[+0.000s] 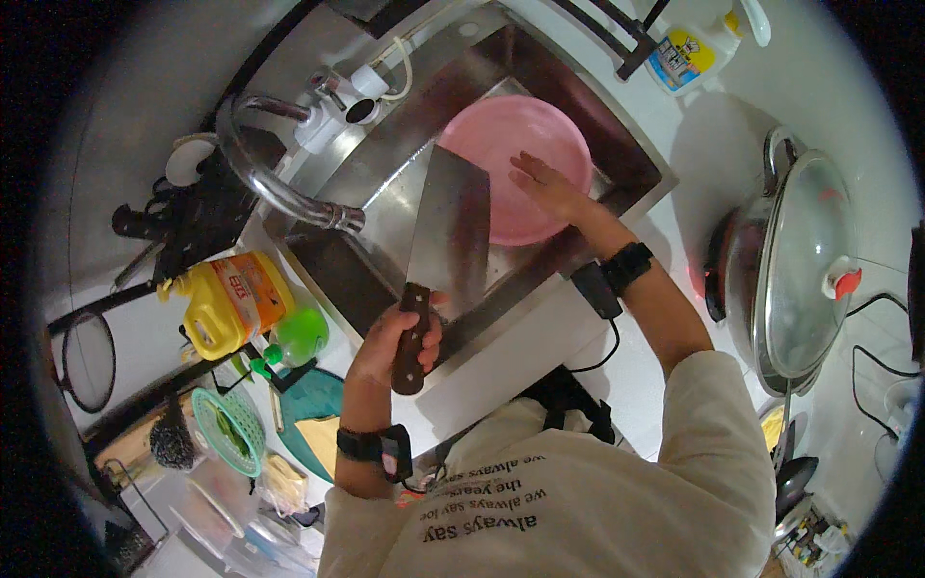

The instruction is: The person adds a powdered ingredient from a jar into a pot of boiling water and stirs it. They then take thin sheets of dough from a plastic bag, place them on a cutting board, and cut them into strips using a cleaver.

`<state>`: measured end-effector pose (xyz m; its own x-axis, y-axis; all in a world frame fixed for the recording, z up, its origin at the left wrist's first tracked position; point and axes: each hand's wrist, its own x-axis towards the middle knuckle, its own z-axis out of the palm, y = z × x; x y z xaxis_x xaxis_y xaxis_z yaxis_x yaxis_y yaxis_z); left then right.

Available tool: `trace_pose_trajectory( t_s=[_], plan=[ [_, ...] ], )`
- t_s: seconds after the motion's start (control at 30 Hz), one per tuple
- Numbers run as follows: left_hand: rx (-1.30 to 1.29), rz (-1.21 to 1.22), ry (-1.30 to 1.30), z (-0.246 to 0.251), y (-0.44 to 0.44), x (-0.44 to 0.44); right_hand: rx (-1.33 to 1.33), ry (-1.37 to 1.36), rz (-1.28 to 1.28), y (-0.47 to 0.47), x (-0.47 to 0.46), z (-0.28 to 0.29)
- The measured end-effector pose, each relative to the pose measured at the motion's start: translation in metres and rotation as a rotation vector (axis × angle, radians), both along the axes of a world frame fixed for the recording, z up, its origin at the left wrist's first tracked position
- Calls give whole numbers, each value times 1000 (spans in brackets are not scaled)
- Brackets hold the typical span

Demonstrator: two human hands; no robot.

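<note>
My left hand [381,343] grips the dark wooden handle of a cleaver [452,224]. Its broad metal blade points away from me over the stainless steel sink [390,191] and overlaps the left edge of a round pink plastic basin [531,119] there. Over the basin is my right hand [549,188], palm down, fingers apart and holding nothing. Whether it touches the basin cannot be told. At the sink's left side, a curved chrome faucet [253,173] arches over the edge. Both wrists wear black straps with small devices.
Left of the sink stand a yellow jug [238,303] and a green-tinted bottle [300,336]; beyond them is a knife rack [209,206]. A mint-green basket [231,433] sits lower left. On the right are a large lidded pot [802,267] and a white spray bottle [686,58]. A cable hangs from the right wrist.
</note>
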<state>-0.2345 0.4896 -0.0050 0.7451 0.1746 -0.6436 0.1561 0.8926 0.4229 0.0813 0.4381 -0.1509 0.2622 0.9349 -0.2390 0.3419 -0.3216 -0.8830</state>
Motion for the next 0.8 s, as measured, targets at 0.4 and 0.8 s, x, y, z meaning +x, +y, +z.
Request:
trace_pose_trajectory(
  t_s=[0.4,0.8],
  plan=[
    [240,-107,147,25,-14,5,-181,-120,-142,4,2,40],
    [517,-224,223,18,-37,-28,-11,331,-308,-29,-88,56]
  ],
)
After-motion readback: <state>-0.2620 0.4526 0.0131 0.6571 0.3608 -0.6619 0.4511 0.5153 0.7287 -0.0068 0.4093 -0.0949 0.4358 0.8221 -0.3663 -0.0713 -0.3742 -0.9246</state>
